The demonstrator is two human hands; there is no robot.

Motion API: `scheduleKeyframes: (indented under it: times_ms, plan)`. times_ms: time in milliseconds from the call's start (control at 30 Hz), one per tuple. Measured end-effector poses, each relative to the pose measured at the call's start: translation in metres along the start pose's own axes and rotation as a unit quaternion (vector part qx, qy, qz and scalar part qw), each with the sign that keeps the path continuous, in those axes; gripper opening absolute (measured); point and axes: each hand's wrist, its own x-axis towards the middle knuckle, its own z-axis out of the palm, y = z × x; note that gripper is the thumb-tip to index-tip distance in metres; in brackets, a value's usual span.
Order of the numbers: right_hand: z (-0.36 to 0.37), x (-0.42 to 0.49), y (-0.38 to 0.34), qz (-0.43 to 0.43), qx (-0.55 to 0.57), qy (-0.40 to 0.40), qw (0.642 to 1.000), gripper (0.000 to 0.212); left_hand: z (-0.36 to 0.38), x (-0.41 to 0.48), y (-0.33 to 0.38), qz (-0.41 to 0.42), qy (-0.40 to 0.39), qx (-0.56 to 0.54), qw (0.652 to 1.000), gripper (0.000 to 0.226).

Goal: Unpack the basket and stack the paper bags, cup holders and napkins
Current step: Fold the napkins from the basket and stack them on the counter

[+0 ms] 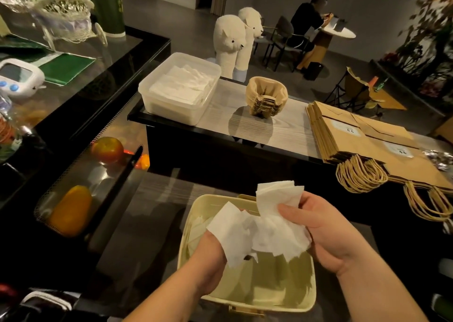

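Observation:
A cream plastic basket (289, 294) sits at the near edge of the counter. Above it both hands hold a loose bunch of white napkins (264, 226). My left hand (208, 260) grips the bunch from below on the left. My right hand (316, 226) pinches it on the right, thumb over the paper. On the raised shelf behind stand a clear tub of napkins (181, 89), a stack of brown cup holders (266, 96) and a pile of flat brown paper bags (362, 138) with rope handles.
Two plush alpacas (232, 40) stand behind the shelf. A glass case at left holds a tomato (107, 149) and an orange pepper (71, 209). A white timer (17, 76) and wicker basket (63, 15) sit on the left counter. A person sits at a far table.

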Motion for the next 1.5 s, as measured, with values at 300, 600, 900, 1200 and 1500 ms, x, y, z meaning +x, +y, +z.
scheduleKeyframes:
  times_ms: [300,600,900,1200,1500]
  plan:
    - [0.051,-0.007,0.035,-0.016,-0.159,0.009,0.987,0.015,0.000,-0.010,0.008,0.094,0.007,-0.009,0.995,0.009]
    - [0.050,0.001,0.040,-0.076,-0.216,0.057,0.972,0.030,-0.010,-0.010,0.008,0.228,0.050,0.113,0.966,0.033]
    - [0.045,0.014,0.033,0.013,-0.249,-0.041,0.968,0.024,-0.016,-0.019,0.007,0.241,0.049,0.132,0.960,0.038]
    - [0.050,0.020,0.043,0.002,-0.256,-0.042,0.966,0.017,-0.020,-0.021,0.007,0.212,0.059,0.082,0.972,0.036]
    - [0.028,0.013,0.050,-0.187,-0.022,0.054,0.981,0.020,-0.023,-0.020,0.020,0.108,0.019,-0.153,0.982,0.039]
